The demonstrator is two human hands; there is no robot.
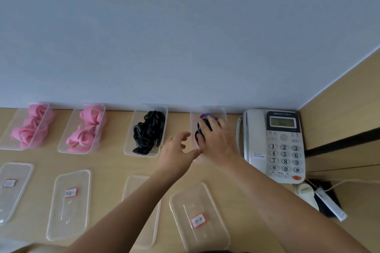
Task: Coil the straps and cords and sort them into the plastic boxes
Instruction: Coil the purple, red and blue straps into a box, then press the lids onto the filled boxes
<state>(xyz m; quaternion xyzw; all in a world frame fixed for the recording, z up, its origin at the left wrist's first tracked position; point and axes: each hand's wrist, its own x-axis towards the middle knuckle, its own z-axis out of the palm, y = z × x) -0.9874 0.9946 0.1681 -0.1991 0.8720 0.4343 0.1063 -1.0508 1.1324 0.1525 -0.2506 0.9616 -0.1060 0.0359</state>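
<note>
Gripping the coiled cord (202, 124) inside the rightmost box (223, 114), the right hand (216, 141) is nearer; the left hand (176, 150) hovers spread-fingered just leftward.

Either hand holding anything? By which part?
Right hand grips the dark coiled cord from above, inside the rightmost box. Left hand holds nothing.

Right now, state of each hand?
Left hand: open, fingers spread, holding nothing.
Right hand: gripping a dark coiled cord in the rightmost plastic box.
</note>
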